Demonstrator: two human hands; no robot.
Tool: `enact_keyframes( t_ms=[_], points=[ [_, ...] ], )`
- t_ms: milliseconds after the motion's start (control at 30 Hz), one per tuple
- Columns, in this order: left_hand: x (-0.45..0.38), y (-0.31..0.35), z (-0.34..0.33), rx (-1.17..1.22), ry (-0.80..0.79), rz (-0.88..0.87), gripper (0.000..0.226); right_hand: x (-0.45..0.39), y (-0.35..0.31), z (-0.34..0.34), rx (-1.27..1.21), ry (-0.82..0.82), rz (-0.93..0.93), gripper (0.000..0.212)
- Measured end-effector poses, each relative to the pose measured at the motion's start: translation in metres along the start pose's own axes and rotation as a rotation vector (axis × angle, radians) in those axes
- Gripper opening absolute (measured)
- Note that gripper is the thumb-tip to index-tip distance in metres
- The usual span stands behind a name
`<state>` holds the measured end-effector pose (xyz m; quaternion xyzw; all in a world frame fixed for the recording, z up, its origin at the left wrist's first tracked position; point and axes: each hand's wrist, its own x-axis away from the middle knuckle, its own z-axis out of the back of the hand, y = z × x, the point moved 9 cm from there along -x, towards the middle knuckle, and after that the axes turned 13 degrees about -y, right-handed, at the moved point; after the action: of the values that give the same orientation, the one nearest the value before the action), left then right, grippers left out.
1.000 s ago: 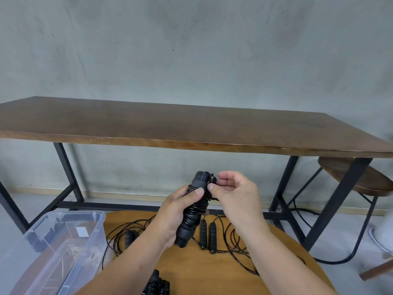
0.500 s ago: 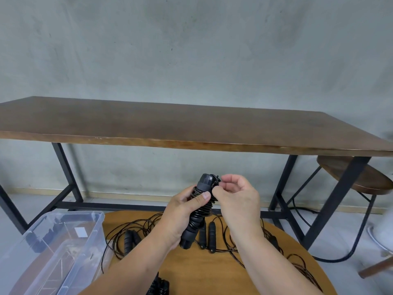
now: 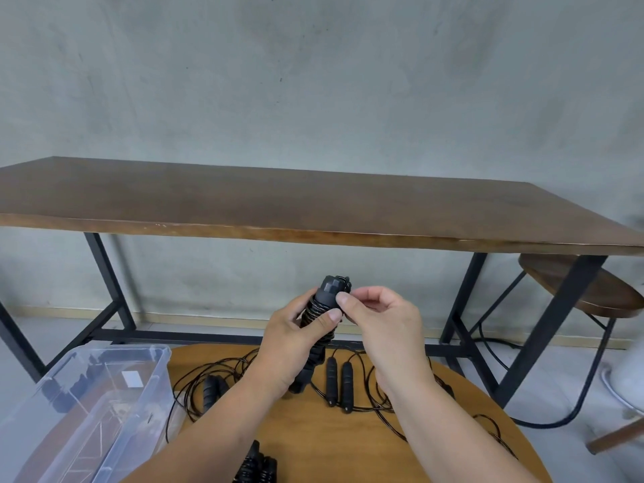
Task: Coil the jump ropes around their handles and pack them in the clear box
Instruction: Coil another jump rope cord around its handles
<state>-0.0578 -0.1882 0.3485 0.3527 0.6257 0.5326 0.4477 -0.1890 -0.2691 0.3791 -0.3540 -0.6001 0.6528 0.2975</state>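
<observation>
1. Grey concrete wall (image 3: 313,81) stood behind a long dark wooden table (image 3: 313,210) on black metal legs; a round wooden stool (image 3: 585,291) sat under its right end.
2. Nearest the camera was a round light-wood table (image 3: 348,440), with a clear box (image 3: 87,406) at its left edge — lid off, interior not clearly readable.
3. Left hand (image 3: 292,346) gripped a coiled jump rope bundle (image 3: 322,318), fingers and thumb curled round the wound handles, holding it tilted above the round table.
4. Right hand (image 3: 383,322) was at the bundle's upper end, thumb and forefinger pinched together on the rope there; the other fingers were curled.
5. Loose jump ropes (image 3: 223,374) lay tangled on the round table beneath the hands — a pair of black handles (image 3: 339,381) side by side, another handle (image 3: 211,390) further left, near the box.
6. Wound black bundle (image 3: 258,465) lay at the near edge of the round table, partly cut off by the frame.
</observation>
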Motion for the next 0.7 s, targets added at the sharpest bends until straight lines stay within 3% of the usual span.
enact_keyframes(
  t_ms=[133,267,467,700],
  points=[
    [0.000,0.000,0.004,-0.089,0.018,0.003,0.058,-0.006,0.005,0.001,-0.005,0.003,-0.055,0.012],
    [0.002,0.005,0.004,-0.318,0.058,-0.011,0.045,-0.011,0.007,0.002,0.084,0.021,-0.074,0.012],
    [0.007,0.006,0.002,-0.642,0.157,-0.014,0.058,-0.018,0.022,0.002,0.184,-0.017,-0.151,0.008],
    [0.006,-0.001,0.002,-0.654,0.203,0.043,0.056,-0.018,0.030,0.002,0.183,-0.049,-0.189,0.008]
  ],
)
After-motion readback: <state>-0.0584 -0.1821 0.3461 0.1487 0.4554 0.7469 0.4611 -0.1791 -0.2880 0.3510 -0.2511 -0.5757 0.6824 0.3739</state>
